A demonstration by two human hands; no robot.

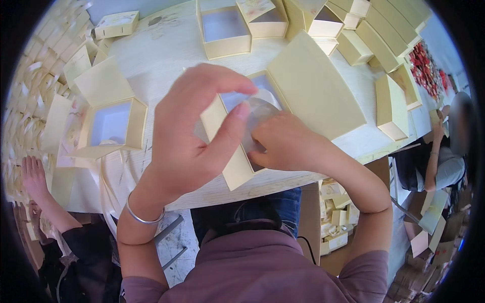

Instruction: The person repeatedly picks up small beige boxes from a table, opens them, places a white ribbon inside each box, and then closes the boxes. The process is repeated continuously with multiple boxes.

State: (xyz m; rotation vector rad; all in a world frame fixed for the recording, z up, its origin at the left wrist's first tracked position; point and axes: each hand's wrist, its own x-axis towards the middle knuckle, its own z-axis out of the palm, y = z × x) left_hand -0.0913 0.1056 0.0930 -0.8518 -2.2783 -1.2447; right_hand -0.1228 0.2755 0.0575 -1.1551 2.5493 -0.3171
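Note:
A cream box [230, 166] lies in front of me on the table, its wide lid flap [318, 91] folded out to the right. Over its pale lilac inside is a whitish translucent piece [259, 109] with a rounded edge; its kind is unclear. My left hand [197, 126] arches above the box's left side, with thumb and forefinger tips close together at the piece's edge. My right hand [285, 141] reaches in from the right, fingers curled downward against the piece and over the box. What its fingertips grip is hidden.
Another open box [134, 123] stands to the left, near hanging cream ribbons [108, 177]. More boxes [227, 48] line the table's far side and right. One person's hand [34, 177] shows at far left; another person [439, 156] is at right. Boxes [336, 217] lie below the edge.

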